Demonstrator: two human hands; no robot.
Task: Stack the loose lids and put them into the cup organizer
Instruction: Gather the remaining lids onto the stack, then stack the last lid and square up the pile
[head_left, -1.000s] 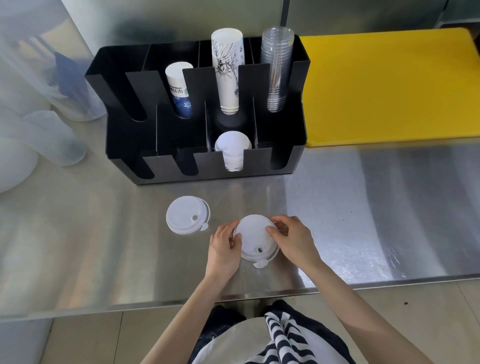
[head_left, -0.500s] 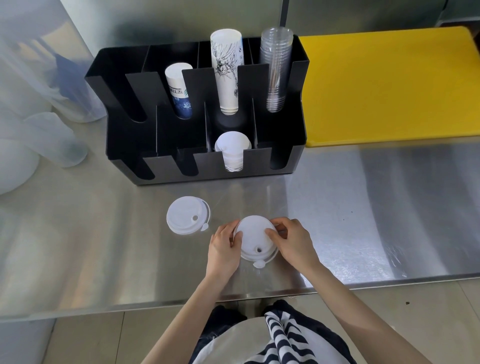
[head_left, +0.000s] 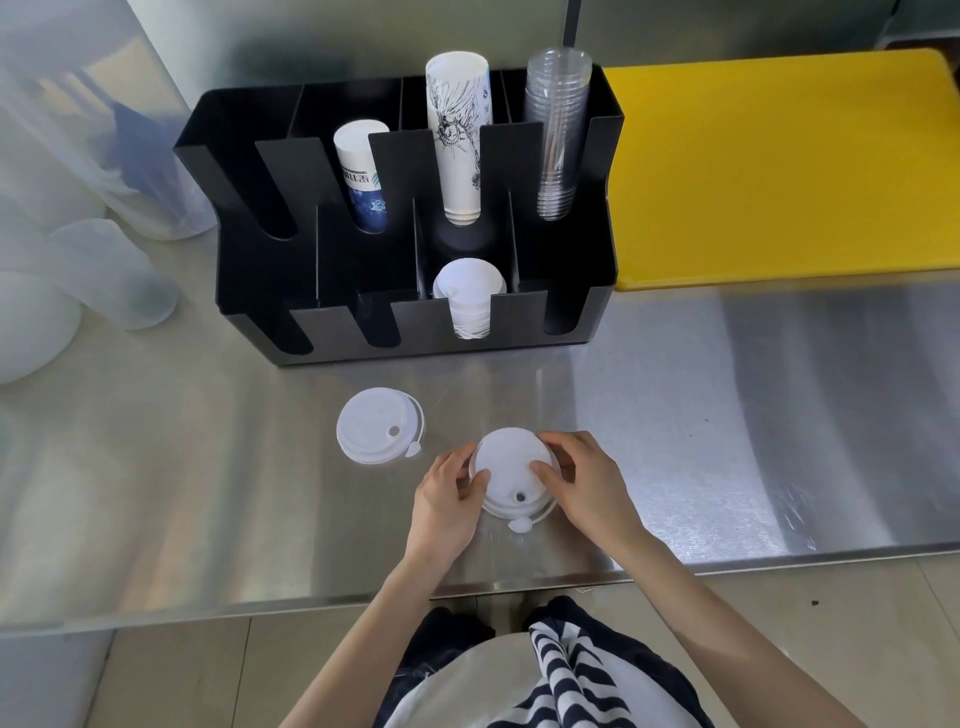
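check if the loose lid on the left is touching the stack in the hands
Apart: the head view shows bare steel between the loose lid and the lid stack held by both hands.

Steel counter (head_left: 727, 415), perhaps tiled floor (head_left: 171, 675)

hands (head_left: 519, 493) hiding lid stack (head_left: 511, 467) edges

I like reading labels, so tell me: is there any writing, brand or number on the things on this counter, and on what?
Blue-and-white paper cups in the black cup organizer: teal characters printed there, too blurred to read.
Tall white paper cups: a black ink drawing, no words that can be made out.
Clear plastic cups, loose lid, lids between the hands, yellow board: no text visible.
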